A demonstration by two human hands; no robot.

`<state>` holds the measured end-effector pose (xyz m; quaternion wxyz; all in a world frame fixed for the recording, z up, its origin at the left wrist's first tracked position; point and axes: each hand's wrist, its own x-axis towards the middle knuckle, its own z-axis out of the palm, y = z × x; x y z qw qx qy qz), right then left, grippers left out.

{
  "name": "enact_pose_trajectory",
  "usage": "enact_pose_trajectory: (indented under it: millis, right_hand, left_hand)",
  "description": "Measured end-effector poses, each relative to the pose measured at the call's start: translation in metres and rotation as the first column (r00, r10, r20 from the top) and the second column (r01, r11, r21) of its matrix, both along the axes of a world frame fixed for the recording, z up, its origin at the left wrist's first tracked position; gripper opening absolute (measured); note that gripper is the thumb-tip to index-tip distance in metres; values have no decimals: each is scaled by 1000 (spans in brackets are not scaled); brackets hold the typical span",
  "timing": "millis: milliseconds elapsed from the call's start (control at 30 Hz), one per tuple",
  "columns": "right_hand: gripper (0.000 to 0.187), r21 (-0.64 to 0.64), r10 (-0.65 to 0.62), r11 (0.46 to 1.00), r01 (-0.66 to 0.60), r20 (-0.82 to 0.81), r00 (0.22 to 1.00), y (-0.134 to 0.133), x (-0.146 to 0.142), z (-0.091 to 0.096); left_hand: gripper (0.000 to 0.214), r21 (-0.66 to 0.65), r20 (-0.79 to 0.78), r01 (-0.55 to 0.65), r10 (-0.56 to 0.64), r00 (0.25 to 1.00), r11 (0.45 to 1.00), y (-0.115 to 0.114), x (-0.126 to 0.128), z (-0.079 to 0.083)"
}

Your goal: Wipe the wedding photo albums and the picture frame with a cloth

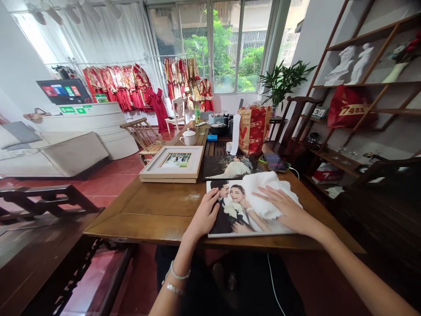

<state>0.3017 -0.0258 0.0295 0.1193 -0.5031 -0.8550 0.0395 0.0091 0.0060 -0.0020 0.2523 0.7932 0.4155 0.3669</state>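
Observation:
A wedding photo album (238, 219) lies flat near the table's front edge, its cover printed with a couple and a white bouquet. Along the album's left edge rests my left hand (208, 213), fingers stretched over the cover. My right hand (286, 208) lies spread on a white cloth (263, 184), pressing it against the album's upper right part. The cloth hides that corner of the picture. Just behind the album is a dark photo album (217, 166) showing a white gown, and the cloth's far edge overlaps it.
Left of the albums sit stacked picture frames (154, 169). Behind them stand a lidded white cup (188, 137), a blue box (212, 138) and a red-and-tan paper bag (255, 131). A phone (275, 162) with a white cable lies at the right on the wooden table (158, 215).

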Motion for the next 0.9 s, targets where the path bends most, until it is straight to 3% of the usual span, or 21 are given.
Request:
enact_pose_trajectory:
  millis: [200, 333, 433, 633, 733, 800, 900]
  right_hand:
    - [74, 9, -129, 992, 129, 48, 990, 72, -19, 3]
    - [71, 17, -124, 992, 123, 53, 991, 80, -38, 7]
    - [70, 26, -91, 996, 89, 59, 994, 55, -41, 5]
    - [94, 132, -62, 990, 52, 78, 995, -41, -35, -11]
    - [88, 152, -58, 987, 42, 98, 994, -79, -36, -16]
    - [82, 144, -37, 989, 22, 103, 994, -89, -36, -15]
    - [85, 110, -2, 994, -7, 85, 996, -80, -31, -8]
  left_hand:
    - [42, 11, 1, 6, -6, 1000, 1000, 1, 0, 0]
    - [43, 1, -18, 6, -6, 1000, 1000, 2, -1, 0]
    - [43, 1, -22, 8, -8, 1000, 1000, 2, -1, 0]
    - [42, 4, -9, -8, 8, 1000, 1000, 0, 0, 1]
    - [42, 13, 3, -8, 8, 1000, 1000, 0, 0, 1]
    - [42, 8, 0, -6, 6, 1000, 1000, 1, 0, 1]
    - [42, -2, -11, -6, 6, 1000, 1000, 1, -1, 1]
